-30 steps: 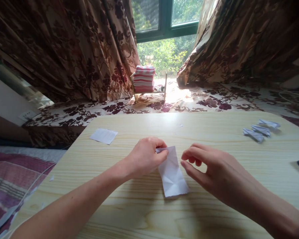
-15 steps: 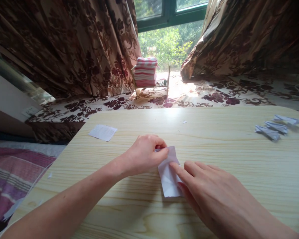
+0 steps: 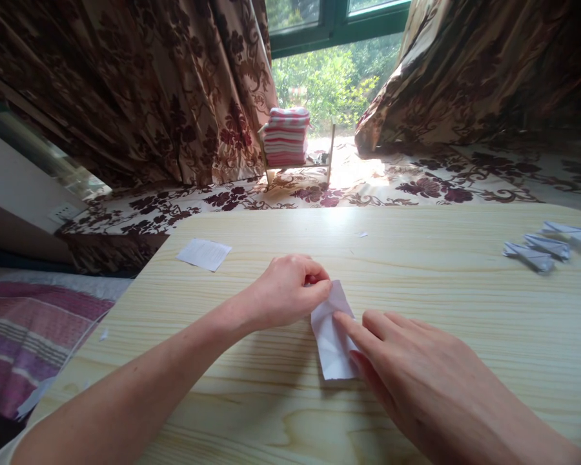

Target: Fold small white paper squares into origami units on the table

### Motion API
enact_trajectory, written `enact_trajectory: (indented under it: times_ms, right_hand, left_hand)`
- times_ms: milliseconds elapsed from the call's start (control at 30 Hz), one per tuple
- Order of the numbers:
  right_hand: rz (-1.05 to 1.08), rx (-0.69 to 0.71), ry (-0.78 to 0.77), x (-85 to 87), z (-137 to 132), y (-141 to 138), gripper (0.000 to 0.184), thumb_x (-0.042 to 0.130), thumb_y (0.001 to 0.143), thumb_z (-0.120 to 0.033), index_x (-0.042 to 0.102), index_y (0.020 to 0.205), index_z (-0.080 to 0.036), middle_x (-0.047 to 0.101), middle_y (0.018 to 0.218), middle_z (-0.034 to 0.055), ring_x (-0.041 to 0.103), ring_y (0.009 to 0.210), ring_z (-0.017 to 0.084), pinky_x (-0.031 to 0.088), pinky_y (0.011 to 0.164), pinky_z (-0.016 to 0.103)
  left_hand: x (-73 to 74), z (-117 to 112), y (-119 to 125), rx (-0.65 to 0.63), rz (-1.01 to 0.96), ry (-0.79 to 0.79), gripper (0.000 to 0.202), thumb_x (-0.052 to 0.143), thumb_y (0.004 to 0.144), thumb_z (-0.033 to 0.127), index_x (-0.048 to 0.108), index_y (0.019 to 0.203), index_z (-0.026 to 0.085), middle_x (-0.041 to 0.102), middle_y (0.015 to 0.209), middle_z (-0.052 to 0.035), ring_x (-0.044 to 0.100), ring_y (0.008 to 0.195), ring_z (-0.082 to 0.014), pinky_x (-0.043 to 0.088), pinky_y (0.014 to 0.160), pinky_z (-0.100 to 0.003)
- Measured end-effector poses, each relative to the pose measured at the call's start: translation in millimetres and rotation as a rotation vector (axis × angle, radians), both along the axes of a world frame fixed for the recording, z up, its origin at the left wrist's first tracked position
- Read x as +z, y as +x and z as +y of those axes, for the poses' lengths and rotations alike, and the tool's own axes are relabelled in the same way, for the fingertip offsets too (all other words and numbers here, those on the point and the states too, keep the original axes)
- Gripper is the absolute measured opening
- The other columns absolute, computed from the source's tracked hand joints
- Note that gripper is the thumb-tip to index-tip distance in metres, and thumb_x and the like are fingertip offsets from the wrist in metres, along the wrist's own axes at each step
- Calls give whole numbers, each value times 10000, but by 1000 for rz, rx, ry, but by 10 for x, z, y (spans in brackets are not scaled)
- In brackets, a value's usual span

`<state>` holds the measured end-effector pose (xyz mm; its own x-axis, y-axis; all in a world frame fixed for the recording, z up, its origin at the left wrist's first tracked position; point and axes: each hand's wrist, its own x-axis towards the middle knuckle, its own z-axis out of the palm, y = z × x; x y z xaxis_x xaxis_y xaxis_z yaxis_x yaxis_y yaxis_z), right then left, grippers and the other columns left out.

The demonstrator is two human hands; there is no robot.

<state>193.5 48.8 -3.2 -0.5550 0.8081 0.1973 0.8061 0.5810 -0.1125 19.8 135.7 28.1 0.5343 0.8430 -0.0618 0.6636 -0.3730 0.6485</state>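
A small creased white paper slip (image 3: 330, 339) lies on the pale wooden table (image 3: 416, 271) in front of me. My left hand (image 3: 285, 290) is closed, pinching the slip's far corner between thumb and fingers and folding it over. My right hand (image 3: 416, 374) lies flat with fingers stretched out, its fingertips pressing down on the right side of the slip.
Another white paper slip (image 3: 204, 253) lies at the table's far left. Three folded paper pieces (image 3: 547, 245) sit at the far right. Beyond the table are floral fabric, brown curtains, a window and a striped cloth stack (image 3: 285, 137). A striped blanket (image 3: 24, 336) lies at left.
My right hand came down from hovering beside the slip and now presses on it. My left hand has folded the far corner further over.
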Motion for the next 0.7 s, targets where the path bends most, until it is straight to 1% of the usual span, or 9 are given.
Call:
enact_trajectory:
  times_ms: [133, 200, 433, 567, 700]
  right_hand:
    - [5, -24, -15, -1, -14, -2, 361, 552, 664, -39, 597, 983, -203, 598, 697, 11, 594, 557, 205, 452, 498, 312]
    - [12, -33, -29, 7, -20, -6, 366, 558, 662, -26, 601, 982, -201, 597, 699, 5, 595, 563, 204, 464, 499, 314]
    - [-8, -26, -57, 33, -19, -17, 379, 601, 663, -41, 609, 1013, -188, 586, 691, -1, 588, 560, 192, 485, 486, 306]
    - [-7, -26, -63, 39, -17, -5, 404, 606, 671, -47, 599, 1052, -179, 589, 695, 0, 596, 574, 192, 499, 497, 308]
    - [-3, -23, -40, 39, -22, -8, 388, 602, 661, -37, 599, 1020, -183, 584, 689, -4, 595, 564, 193, 501, 487, 312]
  left_hand:
    - [-13, 28, -15, 48, -5, 7, 227, 487, 785, 208, 701, 729, 159, 662, 729, -12, 587, 704, -142, 414, 635, -242]
    - [-27, 36, -17, 48, -1, 8, 226, 492, 788, 214, 706, 732, 165, 664, 730, -10, 587, 705, -143, 415, 634, -241]
    - [-23, 8, -3, -9, 36, 39, 260, 487, 806, 204, 708, 676, 165, 647, 732, -15, 557, 672, -130, 398, 596, -231]
    - [5, -5, 7, -33, 65, 43, 269, 492, 817, 214, 706, 666, 156, 630, 728, -20, 552, 686, -132, 400, 603, -229]
    - [3, 9, 7, -80, 82, 65, 279, 486, 829, 198, 710, 671, 149, 621, 734, -26, 556, 702, -136, 419, 643, -237]
